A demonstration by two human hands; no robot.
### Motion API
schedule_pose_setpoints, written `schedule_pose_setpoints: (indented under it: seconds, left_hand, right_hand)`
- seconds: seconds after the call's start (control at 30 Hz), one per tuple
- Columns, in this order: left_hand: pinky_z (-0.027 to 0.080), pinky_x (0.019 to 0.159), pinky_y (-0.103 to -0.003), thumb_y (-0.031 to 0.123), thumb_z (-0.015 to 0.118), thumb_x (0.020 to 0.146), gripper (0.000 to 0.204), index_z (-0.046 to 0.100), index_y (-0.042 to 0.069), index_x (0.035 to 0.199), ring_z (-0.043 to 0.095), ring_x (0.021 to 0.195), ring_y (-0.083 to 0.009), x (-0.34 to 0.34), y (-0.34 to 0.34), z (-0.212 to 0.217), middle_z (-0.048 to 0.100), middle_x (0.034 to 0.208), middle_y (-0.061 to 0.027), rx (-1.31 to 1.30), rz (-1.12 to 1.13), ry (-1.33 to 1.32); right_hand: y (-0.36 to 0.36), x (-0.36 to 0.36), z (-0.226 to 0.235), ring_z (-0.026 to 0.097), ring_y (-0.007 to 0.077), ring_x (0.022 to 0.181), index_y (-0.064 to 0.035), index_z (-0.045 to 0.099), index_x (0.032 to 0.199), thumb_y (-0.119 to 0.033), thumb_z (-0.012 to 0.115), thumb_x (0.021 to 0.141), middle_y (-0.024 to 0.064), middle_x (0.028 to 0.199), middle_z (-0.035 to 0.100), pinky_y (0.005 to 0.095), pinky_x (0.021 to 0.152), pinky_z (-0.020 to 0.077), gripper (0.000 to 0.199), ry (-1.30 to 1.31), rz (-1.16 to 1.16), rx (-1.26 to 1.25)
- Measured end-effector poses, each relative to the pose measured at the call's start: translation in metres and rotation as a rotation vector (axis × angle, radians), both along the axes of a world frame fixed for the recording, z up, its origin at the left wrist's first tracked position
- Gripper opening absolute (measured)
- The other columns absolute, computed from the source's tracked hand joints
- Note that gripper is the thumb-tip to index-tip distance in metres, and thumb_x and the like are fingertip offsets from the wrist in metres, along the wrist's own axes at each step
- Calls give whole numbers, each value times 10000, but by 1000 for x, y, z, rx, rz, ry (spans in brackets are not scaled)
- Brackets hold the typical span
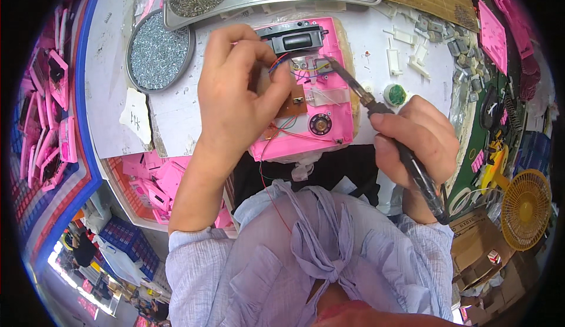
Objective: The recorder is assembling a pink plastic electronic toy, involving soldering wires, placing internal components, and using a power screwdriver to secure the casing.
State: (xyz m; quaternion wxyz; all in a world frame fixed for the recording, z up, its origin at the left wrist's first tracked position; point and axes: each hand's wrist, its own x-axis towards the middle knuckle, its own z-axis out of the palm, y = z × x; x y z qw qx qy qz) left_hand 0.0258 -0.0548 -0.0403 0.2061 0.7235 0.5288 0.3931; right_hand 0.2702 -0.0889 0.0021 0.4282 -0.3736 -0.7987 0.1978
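A pink plastic casing (344,106) lies on the table before me, holding a black module (297,40), a brown circuit board (292,104) and a small round speaker (320,124). My right hand (415,139) is closed around a soldering iron (406,153); its thin tip reaches the metal parts near the casing's upper right. Over the casing's left side, my left hand (241,86) has thumb and forefinger pinched by red and blue wires (279,62). Whether the tip touches metal, I cannot tell. A thin red wire (268,189) trails off the front edge.
Left of the casing stands a round dish of small screws (160,53). A metal tray (259,3) with springs is behind. At right are a green-filled small pot (395,94), white plastic pieces (393,57) and grey blocks (462,47). A yellow fan (525,209) stands far right.
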Motion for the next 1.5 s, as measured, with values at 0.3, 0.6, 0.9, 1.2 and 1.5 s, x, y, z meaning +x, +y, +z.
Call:
schedule_pose_setpoints:
  seconds: [0.3,0.6,0.9,1.2,1.5]
  left_hand:
    - [506,711,-360,76,756,796,181,707,63,970,672,819,-246,23,-13,11,684,1047,-94,33,-424,250]
    - [497,584,-337,-9,731,798,88,722,19,881,658,666,-235,17,-6,9,703,894,-99,-359,-279,-194]
    - [522,671,-333,46,786,753,149,727,62,889,666,794,-234,19,-10,10,651,979,-65,-49,-417,117]
    - [484,611,-313,29,766,811,138,693,30,927,616,712,-218,24,-9,5,636,937,-73,-55,-439,55]
    - [483,691,-333,-13,722,810,104,674,9,899,609,801,-246,12,-7,15,613,928,-90,-269,-492,33]
  right_hand:
    - [2,17,-5,580,193,613,18,683,1148,91,762,708,102,785,657,300,566,457,454,98,-117,-18]
    - [14,-26,-41,661,265,860,-58,612,1335,89,724,747,120,983,666,324,760,532,616,259,-82,-312]
    - [-1,-13,-37,646,257,825,-42,611,1322,127,710,722,133,986,636,324,729,535,631,134,-98,-147]
    - [-11,8,-43,651,219,800,0,618,1289,125,734,732,131,969,650,302,707,521,582,234,-167,-156]
    - [-24,47,-26,542,167,684,53,673,1113,26,715,766,103,828,623,292,609,421,350,385,2,-360]
